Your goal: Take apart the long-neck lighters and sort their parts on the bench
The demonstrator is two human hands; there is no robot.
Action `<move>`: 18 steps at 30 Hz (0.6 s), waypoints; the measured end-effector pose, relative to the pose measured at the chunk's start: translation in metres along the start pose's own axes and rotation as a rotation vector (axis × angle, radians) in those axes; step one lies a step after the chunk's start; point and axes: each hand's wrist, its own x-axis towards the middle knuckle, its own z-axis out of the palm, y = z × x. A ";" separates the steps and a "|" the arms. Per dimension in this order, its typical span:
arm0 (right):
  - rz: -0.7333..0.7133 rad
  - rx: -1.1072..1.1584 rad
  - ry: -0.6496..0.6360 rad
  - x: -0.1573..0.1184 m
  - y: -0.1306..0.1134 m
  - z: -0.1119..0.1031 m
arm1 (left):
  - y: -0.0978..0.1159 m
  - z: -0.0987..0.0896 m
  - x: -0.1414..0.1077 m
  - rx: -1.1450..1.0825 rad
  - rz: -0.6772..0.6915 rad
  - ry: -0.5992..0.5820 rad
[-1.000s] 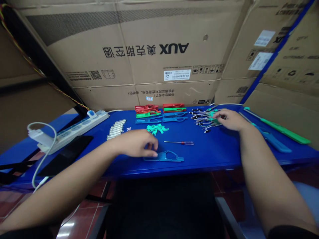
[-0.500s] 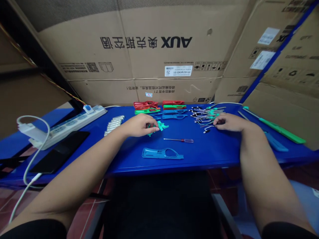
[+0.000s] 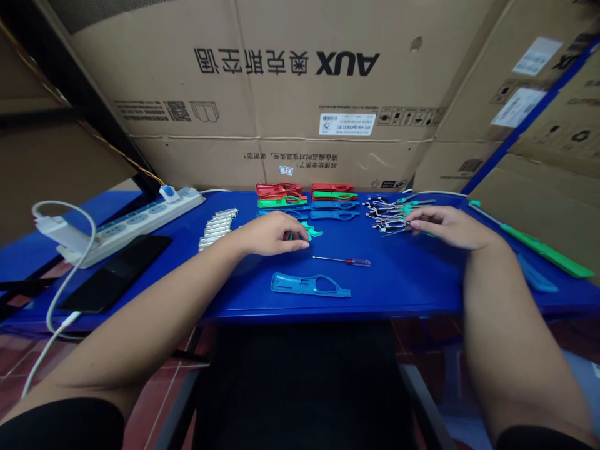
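My left hand [image 3: 276, 234] is curled over a small heap of green plastic pieces [image 3: 314, 232], with thumb and fingertips closed on one of them, mostly hidden by the fingers. On the right, my right hand [image 3: 440, 224] reaches over a bundle of wired parts [image 3: 389, 209] with white and black ends. Its fingers are stretched out and slightly apart, touching the bundle's near right side. Between the hands lies a screwdriver [image 3: 344, 260] with a clear purplish handle. Nearer the table's front edge, a blue plastic shell half [image 3: 307, 285] lies with its inside upward.
Red shells [image 3: 279, 189], green shells [image 3: 335, 196] and blue shells [image 3: 335, 215] are stacked at the back. Silvery cylinders [image 3: 218, 230] line up on the left, near a power strip [image 3: 135, 219] and a phone [image 3: 117, 272]. A long green tool [image 3: 546, 250] lies right. Cardboard [image 3: 300, 106] walls the back.
The view has shifted a little. My right hand has moved back and its fingers have straightened; the loose wired part that lay near its fingertips is now up against the bundle. My left hand stays at the green pieces.
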 end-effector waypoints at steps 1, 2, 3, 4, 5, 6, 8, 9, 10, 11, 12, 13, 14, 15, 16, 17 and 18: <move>-0.003 0.037 -0.028 0.001 -0.004 0.001 | 0.002 0.001 0.001 -0.011 0.009 -0.004; -0.005 0.070 -0.061 0.002 -0.009 0.003 | 0.005 0.002 0.002 -0.023 0.021 -0.002; -0.010 0.083 -0.072 0.003 -0.014 0.006 | 0.007 0.004 0.003 -0.034 0.033 0.008; -0.020 0.076 -0.068 0.003 -0.020 0.009 | 0.010 0.005 0.004 -0.044 0.042 0.025; -0.035 0.063 -0.069 0.003 -0.027 0.013 | 0.013 0.006 0.004 -0.054 0.045 0.048; -0.055 0.050 -0.072 0.002 -0.035 0.017 | 0.016 0.006 0.005 -0.064 0.045 0.078; -0.116 0.015 -0.086 -0.004 -0.053 0.027 | 0.022 0.008 0.005 -0.086 0.046 0.143; -0.153 -0.004 -0.083 -0.008 -0.063 0.032 | 0.026 0.009 0.005 -0.094 0.050 0.176; -0.191 -0.026 -0.079 -0.013 -0.074 0.037 | 0.029 0.010 0.006 -0.099 0.055 0.209; -0.224 -0.044 -0.064 -0.018 -0.084 0.042 | 0.031 0.012 0.006 -0.099 0.060 0.240; -0.252 -0.057 -0.055 -0.023 -0.095 0.046 | 0.034 0.014 0.006 -0.097 0.065 0.264; -0.274 -0.067 -0.046 -0.028 -0.104 0.051 | 0.036 0.016 0.007 -0.096 0.067 0.282; -0.292 -0.074 -0.039 -0.033 -0.113 0.055 | 0.038 0.018 0.008 -0.100 0.068 0.294; -0.309 -0.078 -0.036 -0.037 -0.121 0.058 | 0.040 0.019 0.008 -0.111 0.074 0.299; -0.325 -0.082 -0.030 -0.041 -0.127 0.062 | 0.042 0.020 0.009 -0.128 0.086 0.290; -0.339 -0.084 -0.021 -0.044 -0.132 0.065 | 0.043 0.021 0.009 -0.149 0.106 0.265; -0.348 -0.084 -0.010 -0.047 -0.136 0.067 | 0.044 0.021 0.009 -0.170 0.132 0.232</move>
